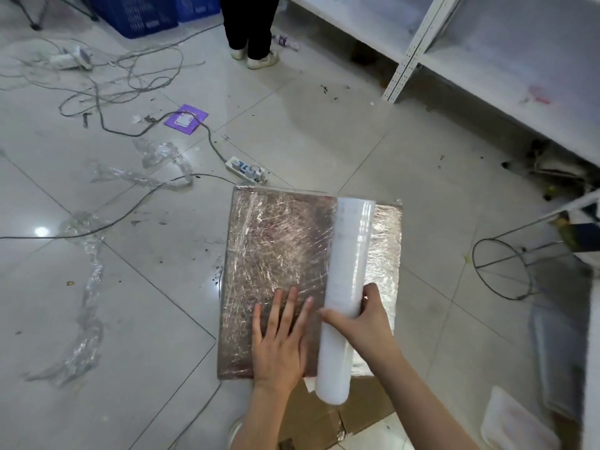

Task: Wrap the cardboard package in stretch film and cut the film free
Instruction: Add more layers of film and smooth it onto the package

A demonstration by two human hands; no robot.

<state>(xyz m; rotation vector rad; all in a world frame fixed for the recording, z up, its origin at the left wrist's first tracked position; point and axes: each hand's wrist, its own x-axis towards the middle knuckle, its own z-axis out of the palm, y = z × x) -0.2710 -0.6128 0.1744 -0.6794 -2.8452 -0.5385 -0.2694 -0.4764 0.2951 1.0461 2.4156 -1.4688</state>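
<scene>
On the floor [324, 131] the flat cardboard package [279, 254] looks stiff but film-slick, so we press our left hand [281, 339], fingers straight and spread, on top while our right hand [363, 323] clamps the light stretch film roll [345, 293] mid-barrel.

My left hand [280, 339] is flat on the film-covered cardboard package [276, 254], and my right hand [365, 323] grips the white stretch film roll [347, 287] lying across it, floor [292, 125] littered with cables.
</scene>
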